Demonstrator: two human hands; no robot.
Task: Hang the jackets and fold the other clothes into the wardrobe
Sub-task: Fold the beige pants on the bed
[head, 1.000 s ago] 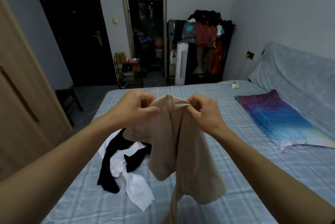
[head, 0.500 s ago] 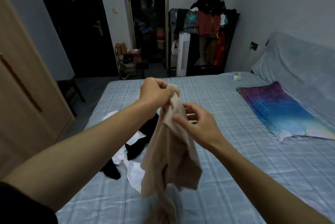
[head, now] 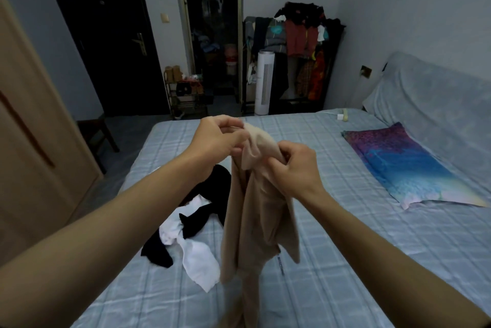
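So the beige garment (head: 261, 221) is thin, stretchy-looking stuff, kinda sheer, all bunched at the top and hanging in long limp folds. Can't tell exactly what it is, maybe tights or a light top. It's held up in the air over the bed (head: 345, 261), with the bottom end dropping out of view at the lower edge.

Both hands are on the top of it. The left hand (head: 220, 139) has its grip pinching the top edge between thumb and fingertips, and the right hand (head: 295, 168) has its grip curled into the bunched fabric just beside and a bit lower. The hands are close together, nearly touching.

On the bed under the left forearm there's a black garment (head: 212, 192) tangled with a white garment (head: 198, 258), both crumpled. A purple and blue pillow (head: 403, 168) lies over on the right.

Storage-wise: the clothes rack (head: 300, 43) in the far corner is stuffed with hanging clothes, with more piled on top. The small shoe rack (head: 186, 93) by the doorway has boots on top and shoes below. The wardrobe door (head: 29, 141) shows on the left, inside not visible.
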